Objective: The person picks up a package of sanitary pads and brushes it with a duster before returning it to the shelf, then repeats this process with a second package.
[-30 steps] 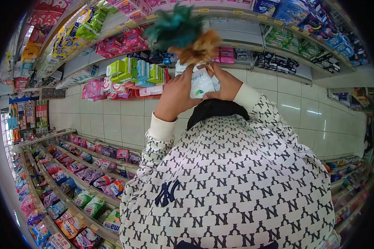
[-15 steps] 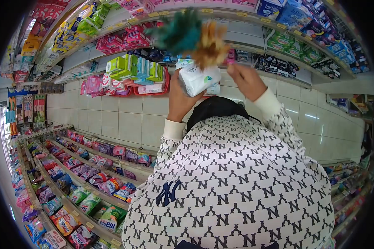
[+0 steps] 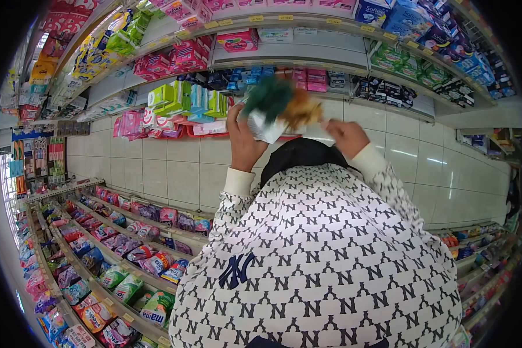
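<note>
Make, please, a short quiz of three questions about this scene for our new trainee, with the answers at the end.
1. True or false: the right hand holds the feather duster.
2. Which colours do the feathers show? A) purple and pink; B) black and white; C) green and orange.
3. Fill in the colour: the left hand holds a ____ pack, partly hidden by the feathers.

Key: 1. True. 2. C. 3. White.
</note>
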`<state>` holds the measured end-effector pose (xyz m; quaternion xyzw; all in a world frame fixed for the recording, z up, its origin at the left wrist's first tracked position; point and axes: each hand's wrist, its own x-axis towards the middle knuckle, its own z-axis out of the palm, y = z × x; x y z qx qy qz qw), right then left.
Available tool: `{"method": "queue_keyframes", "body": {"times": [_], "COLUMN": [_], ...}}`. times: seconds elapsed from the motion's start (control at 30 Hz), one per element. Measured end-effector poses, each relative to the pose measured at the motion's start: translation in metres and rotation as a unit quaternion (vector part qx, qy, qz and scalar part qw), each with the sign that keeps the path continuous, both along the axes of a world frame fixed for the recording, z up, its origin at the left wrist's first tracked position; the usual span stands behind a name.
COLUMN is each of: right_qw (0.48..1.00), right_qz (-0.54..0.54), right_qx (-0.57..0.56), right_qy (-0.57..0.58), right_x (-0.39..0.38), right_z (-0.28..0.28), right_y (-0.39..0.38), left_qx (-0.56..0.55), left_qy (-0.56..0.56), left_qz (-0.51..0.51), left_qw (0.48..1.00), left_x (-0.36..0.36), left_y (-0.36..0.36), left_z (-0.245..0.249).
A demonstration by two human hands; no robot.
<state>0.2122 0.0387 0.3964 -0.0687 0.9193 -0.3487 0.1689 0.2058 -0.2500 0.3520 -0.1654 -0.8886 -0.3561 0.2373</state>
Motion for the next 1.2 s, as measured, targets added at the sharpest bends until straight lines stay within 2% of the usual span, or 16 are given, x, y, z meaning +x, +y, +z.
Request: {"method": "queue_keyframes", "body": {"times": [0.13, 0.3, 0.37, 0.47, 0.57, 0.6, 0.7, 0.73, 0.77, 0.87, 0.9, 0.97, 1.03, 1.07, 1.17, 1.2], "right_qw": [0.982, 0.972, 0.980, 0.993, 0.996, 0.994, 0.971, 0.970, 0.982, 0.967, 0.990, 0.994, 0.967, 0.957, 0.921, 0.913], "right_qz": [-0.099, 0.083, 0.125, 0.089, 0.078, 0.061, 0.143, 0.152, 0.125, 0.036, -0.002, -0.072, -0.139, -0.156, -0.143, -0.132], "right_qx": [-0.108, -0.214, -0.132, -0.005, 0.021, -0.082, -0.105, -0.052, 0.030, 0.250, 0.140, -0.086, -0.169, -0.205, -0.337, -0.363], "right_qy": [0.122, 0.049, -0.083, -0.077, -0.022, -0.043, -0.160, -0.181, -0.136, -0.024, -0.017, -0.005, -0.128, -0.136, -0.131, -0.129], "right_x": [-0.043, -0.057, -0.067, -0.115, -0.118, -0.107, -0.091, -0.094, -0.101, -0.118, -0.114, -0.099, -0.073, -0.063, -0.044, -0.040], "right_z": [-0.036, -0.002, 0.019, -0.025, 0.001, 0.020, 0.052, 0.045, 0.031, -0.032, -0.047, -0.064, -0.035, -0.029, -0.015, -0.016], "right_y": [0.057, 0.042, 0.030, 0.047, 0.046, 0.038, 0.024, 0.023, 0.027, 0.056, 0.057, 0.051, 0.027, 0.018, -0.008, -0.015], "left_qx": [-0.065, -0.090, -0.113, -0.132, -0.142, -0.141, -0.142, -0.163, -0.124, 0.040, 0.111, 0.313, 0.488, 0.613, 0.724, 0.722], "left_qy": [0.089, 0.133, 0.116, 0.160, 0.144, 0.138, -0.032, 0.086, 0.146, 0.031, -0.009, -0.163, -0.318, -0.286, -0.321, -0.330], "left_qz": [-0.053, -0.095, -0.100, -0.120, -0.131, -0.122, -0.161, -0.113, -0.114, -0.130, -0.117, -0.087, -0.042, -0.045, -0.040, -0.048], "left_qw": [0.992, 0.982, 0.982, 0.971, 0.971, 0.973, 0.976, 0.976, 0.975, 0.990, 0.987, 0.932, 0.812, 0.735, 0.609, 0.607], "left_x": [0.002, 0.007, 0.011, 0.013, 0.017, 0.020, 0.024, 0.030, 0.023, 0.023, 0.023, 0.023, 0.021, 0.019, 0.009, 0.005], "left_y": [-0.012, -0.017, -0.009, -0.004, -0.007, -0.007, -0.013, -0.008, -0.001, 0.010, 0.015, 0.013, 0.011, 0.022, 0.035, 0.037], "left_z": [-0.001, 0.015, 0.038, 0.047, 0.044, 0.043, 0.029, 0.035, 0.039, 0.046, 0.047, 0.030, 0.025, 0.027, 0.047, 0.044]}}
